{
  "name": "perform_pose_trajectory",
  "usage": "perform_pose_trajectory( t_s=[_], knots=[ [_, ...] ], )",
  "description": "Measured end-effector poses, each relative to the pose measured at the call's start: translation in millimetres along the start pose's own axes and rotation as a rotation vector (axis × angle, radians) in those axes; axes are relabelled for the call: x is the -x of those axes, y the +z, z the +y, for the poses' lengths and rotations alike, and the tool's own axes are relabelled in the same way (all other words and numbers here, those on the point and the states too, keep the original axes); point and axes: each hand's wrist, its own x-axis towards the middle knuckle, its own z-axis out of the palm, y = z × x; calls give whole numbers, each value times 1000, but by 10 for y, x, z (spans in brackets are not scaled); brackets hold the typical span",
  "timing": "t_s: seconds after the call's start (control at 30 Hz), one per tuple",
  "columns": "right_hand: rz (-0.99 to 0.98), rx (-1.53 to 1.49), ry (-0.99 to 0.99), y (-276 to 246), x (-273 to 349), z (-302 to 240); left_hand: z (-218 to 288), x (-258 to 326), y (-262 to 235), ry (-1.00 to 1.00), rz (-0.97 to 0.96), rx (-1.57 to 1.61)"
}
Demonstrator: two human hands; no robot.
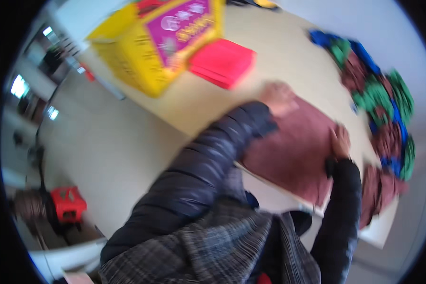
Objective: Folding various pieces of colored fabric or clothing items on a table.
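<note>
A reddish-brown cloth lies spread flat in front of me at the table's near edge. My left hand rests at the cloth's far left corner; motion blur smears its fingers, so their grip cannot be made out. On the cloth's right edge, my right hand lies with its fingers stretched out and nothing visibly gripped. Beyond my left hand is a folded stack of bright red cloth, beside a yellow box with a purple panel.
Crumpled green, blue and brown cloths lie along the table's right side. One brown cloth lies near the right corner of the pale table. At lower left, a red object stands away from the table.
</note>
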Motion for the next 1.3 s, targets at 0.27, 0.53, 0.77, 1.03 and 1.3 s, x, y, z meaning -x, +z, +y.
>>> perform_pose_trajectory(
  t_s=[0.27, 0.53, 0.77, 1.03, 1.3],
  knots=[
    [-288, -66, 458, -734, 288, -331, -144, 62, -52, -433, -377, 30],
    [-241, -133, 268, -1167, 911, -1151, 548, 625, -473, -72, -381, -91],
    [-123, -252, 36, -1617, 1553, -2349, 1144, 1506, -938, 56, -357, 39],
    [-77, -177, 243, -1637, 1918, -1722, 897, 1761, -1020, -44, -335, 83],
    [-119, -90, 409, -1709, 2366, -1194, 777, 1961, -1099, -109, -315, 85]
  ],
)
